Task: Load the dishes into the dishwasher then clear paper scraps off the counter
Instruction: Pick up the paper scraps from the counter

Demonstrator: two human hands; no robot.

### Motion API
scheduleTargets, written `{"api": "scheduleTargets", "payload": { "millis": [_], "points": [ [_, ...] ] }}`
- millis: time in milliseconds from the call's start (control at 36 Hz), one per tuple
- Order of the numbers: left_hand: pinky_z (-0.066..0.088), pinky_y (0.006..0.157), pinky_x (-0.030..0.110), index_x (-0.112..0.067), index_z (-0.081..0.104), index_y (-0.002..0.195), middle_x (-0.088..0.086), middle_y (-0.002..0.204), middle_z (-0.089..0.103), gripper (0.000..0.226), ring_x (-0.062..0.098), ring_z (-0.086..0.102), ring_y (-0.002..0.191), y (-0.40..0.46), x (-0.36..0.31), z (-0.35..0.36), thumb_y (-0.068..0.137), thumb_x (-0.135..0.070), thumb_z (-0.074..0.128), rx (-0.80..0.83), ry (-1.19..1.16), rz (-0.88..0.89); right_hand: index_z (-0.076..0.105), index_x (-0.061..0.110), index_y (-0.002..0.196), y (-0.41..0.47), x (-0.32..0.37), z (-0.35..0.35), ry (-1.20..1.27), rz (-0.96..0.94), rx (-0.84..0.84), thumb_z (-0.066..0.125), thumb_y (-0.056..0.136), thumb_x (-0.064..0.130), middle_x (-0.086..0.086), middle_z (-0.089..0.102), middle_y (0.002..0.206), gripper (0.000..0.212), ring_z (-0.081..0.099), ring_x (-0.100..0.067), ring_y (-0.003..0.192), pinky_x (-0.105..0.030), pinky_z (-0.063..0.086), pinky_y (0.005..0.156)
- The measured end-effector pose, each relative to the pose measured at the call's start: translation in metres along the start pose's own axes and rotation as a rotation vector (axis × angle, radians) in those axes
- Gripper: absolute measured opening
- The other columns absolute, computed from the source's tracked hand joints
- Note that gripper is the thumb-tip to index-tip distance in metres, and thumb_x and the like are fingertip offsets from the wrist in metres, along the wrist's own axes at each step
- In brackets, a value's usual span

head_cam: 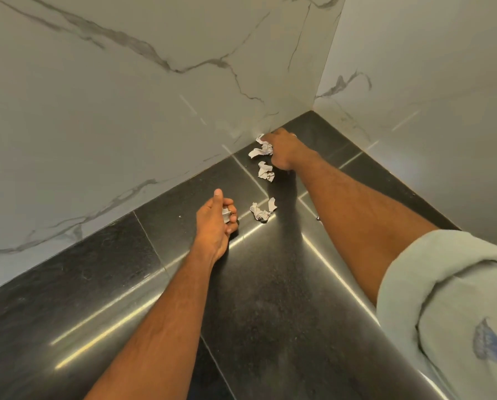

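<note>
Two hands were in view — left, right. Three crumpled paper scraps lay loose: at frame centre, above it, and topmost — a fourth sat in the left hand.

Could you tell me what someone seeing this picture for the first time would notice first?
Probably the white crumpled paper scraps lying in a loose line on the black counter, running toward the corner of the marble walls. The right hand reaches for the farthest scraps by the back wall, while the left hand, nearer, holds a small scrap in its curled fingers.
</note>
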State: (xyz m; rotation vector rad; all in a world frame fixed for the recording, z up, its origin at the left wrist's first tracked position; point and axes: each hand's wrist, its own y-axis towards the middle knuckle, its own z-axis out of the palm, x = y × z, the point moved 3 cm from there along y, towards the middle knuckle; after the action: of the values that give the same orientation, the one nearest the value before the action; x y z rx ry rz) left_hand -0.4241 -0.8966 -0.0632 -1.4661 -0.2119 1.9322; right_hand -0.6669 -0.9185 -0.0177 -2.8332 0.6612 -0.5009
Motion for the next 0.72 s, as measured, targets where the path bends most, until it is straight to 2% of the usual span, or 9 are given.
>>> {"api": "scheduleTargets", "payload": {
  "millis": [111, 167, 222, 306, 417, 500, 583, 722],
  "points": [
    [0.032, 0.040, 0.021, -0.005, 0.057, 0.094, 0.005, 0.068, 0.055, 0.035, 0.012, 0.046, 0.053, -0.001, -0.001, 0.002, 0.104, -0.037, 0.049, -0.005, 0.035, 0.001, 0.034, 0.024, 0.155, 0.009, 0.005, 0.012, -0.121, -0.087, 0.060, 0.056, 0.097, 0.011, -0.013, 0.025, 0.160, 0.063, 0.031, -0.041, 0.141, -0.050, 0.034, 0.115],
    [0.032, 0.040, 0.022, -0.005, 0.058, 0.095, 0.005, 0.068, 0.056, 0.035, 0.012, 0.046, 0.053, 0.000, -0.003, 0.001, 0.104, -0.038, 0.049, -0.006, 0.049, -0.002, 0.037, 0.021, 0.153, 0.004, 0.011, 0.013, -0.171, -0.116, 0.048, 0.054, 0.099, 0.014, -0.015, 0.034, 0.156, 0.057, 0.039, -0.037, 0.137, -0.042, 0.036, 0.112],
    [0.033, 0.040, 0.022, -0.005, 0.058, 0.095, 0.005, 0.070, 0.056, 0.036, 0.013, 0.047, 0.054, 0.003, -0.003, -0.001, 0.103, -0.039, 0.049, -0.008, 0.063, -0.006, 0.048, 0.016, 0.147, -0.011, 0.016, 0.011, -0.176, -0.129, 0.008, 0.052, 0.100, 0.011, -0.017, 0.046, 0.145, 0.048, 0.048, -0.034, 0.129, -0.037, 0.038, 0.105],
    [0.033, 0.040, 0.022, -0.005, 0.059, 0.094, 0.006, 0.070, 0.057, 0.037, 0.013, 0.048, 0.054, 0.007, -0.003, -0.003, 0.103, -0.040, 0.050, -0.001, 0.073, -0.001, 0.061, 0.016, 0.134, -0.046, 0.023, 0.021, -0.167, -0.178, -0.051, 0.052, 0.096, 0.006, -0.013, 0.057, 0.130, 0.040, 0.055, -0.032, 0.116, -0.036, 0.046, 0.097],
    [0.031, 0.039, 0.022, -0.006, 0.058, 0.089, 0.006, 0.067, 0.055, 0.036, 0.013, 0.046, 0.052, 0.007, -0.002, 0.000, 0.104, -0.038, 0.050, 0.010, 0.071, 0.033, 0.069, 0.023, 0.124, -0.106, 0.022, 0.056, -0.101, -0.252, -0.087, 0.052, 0.086, -0.006, -0.001, 0.064, 0.121, 0.051, 0.055, -0.027, 0.103, -0.034, 0.050, 0.087],
    [0.032, 0.040, 0.023, -0.007, 0.059, 0.089, 0.004, 0.066, 0.056, 0.034, 0.012, 0.047, 0.052, 0.003, 0.002, 0.004, 0.104, -0.037, 0.052, -0.015, 0.169, 0.088, 0.070, 0.028, 0.121, -0.154, 0.021, 0.079, -0.010, -0.267, -0.115, 0.052, 0.078, -0.013, 0.004, 0.067, 0.114, 0.062, 0.055, -0.024, 0.100, -0.038, 0.053, 0.084],
    [0.033, 0.040, 0.023, -0.009, 0.059, 0.088, 0.001, 0.065, 0.056, 0.029, 0.011, 0.046, 0.051, -0.007, 0.010, 0.008, 0.103, -0.034, 0.055, -0.032, 0.239, 0.127, 0.070, 0.025, 0.122, -0.185, 0.016, 0.089, 0.112, -0.213, -0.142, 0.054, 0.074, -0.016, 0.000, 0.068, 0.112, 0.065, 0.058, -0.025, 0.102, -0.037, 0.050, 0.090],
    [0.032, 0.042, 0.024, -0.010, 0.058, 0.089, 0.002, 0.067, 0.055, 0.031, 0.010, 0.045, 0.052, -0.035, 0.022, 0.001, 0.104, -0.036, 0.051, -0.029, 0.223, 0.055, 0.067, 0.029, 0.126, -0.212, 0.007, 0.086, 0.246, -0.055, -0.130, 0.059, 0.080, -0.007, 0.002, 0.064, 0.124, 0.059, 0.056, -0.019, 0.118, -0.035, 0.047, 0.102]
  ]
}}
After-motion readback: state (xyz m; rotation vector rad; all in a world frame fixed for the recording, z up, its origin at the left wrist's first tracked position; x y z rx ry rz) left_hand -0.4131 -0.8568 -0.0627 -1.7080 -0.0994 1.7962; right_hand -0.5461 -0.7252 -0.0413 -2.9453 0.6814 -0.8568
